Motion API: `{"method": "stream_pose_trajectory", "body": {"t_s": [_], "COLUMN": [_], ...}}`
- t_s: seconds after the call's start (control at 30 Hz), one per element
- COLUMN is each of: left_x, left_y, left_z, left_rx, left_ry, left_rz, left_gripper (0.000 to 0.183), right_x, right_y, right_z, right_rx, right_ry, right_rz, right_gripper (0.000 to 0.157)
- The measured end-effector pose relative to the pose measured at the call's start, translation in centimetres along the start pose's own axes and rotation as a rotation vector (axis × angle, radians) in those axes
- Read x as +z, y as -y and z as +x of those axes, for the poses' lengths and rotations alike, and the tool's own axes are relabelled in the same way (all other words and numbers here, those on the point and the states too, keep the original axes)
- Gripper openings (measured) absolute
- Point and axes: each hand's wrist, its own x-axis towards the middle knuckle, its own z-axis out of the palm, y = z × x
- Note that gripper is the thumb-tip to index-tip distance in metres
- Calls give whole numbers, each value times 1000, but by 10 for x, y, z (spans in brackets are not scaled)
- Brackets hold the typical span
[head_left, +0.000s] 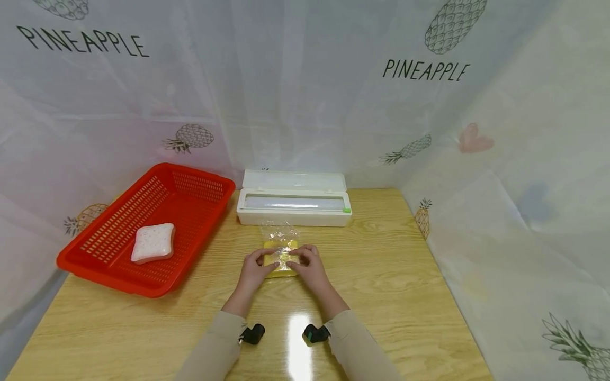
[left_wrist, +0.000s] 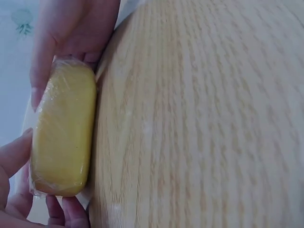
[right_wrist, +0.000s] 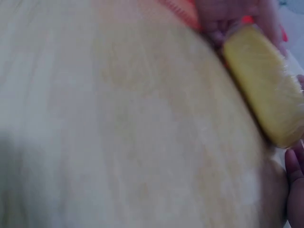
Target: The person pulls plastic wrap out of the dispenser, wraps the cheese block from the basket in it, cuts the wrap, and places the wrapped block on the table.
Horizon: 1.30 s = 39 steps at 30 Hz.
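looks like clear, shiny, crinkled plastic on the wrap [head_left: 279, 231] around the yellow block [left_wrist: 63, 137], grained glossy wood on the desk [head_left: 376, 275], smooth plastic on the red basket [head_left: 164, 284] and white box [head_left: 294, 217], matt cloth on the sleeves [head_left: 213, 344].

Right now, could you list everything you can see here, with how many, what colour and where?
Yellow block: 1, yellow, on the table between the hands
Clear film: 1 piece, transparent, around the block, reaching towards the box
Box: 1, white, lid open, behind the block
Roll: 1, pale and shiny, inside the box
Basket: 1, red, left on the table
Slice-shaped block: 1, whitish, in the basket
Table: 1, wood-coloured, underneath
Printed sheeting: count unclear, whitish, behind and beside
Wrist devices: 2, black, at the wrists
Sleeves: 2, beige, front
Left hand, right hand: both gripping the yellow block
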Motion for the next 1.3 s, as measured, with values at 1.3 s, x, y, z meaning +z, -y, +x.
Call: {"method": "stream_pose_trajectory", "body": {"t_s": [1.3], "left_x": [10], "left_y": [-36], "left_z": [-42], "left_rx": [-19], "left_ry": [176], "left_rz": [-338], "left_gripper": [60], "right_x": [-9], "right_y": [37], "right_z": [-34], "right_rx": [-5], "right_ry": [-320], "right_rz": [253], "right_gripper": [34]}}
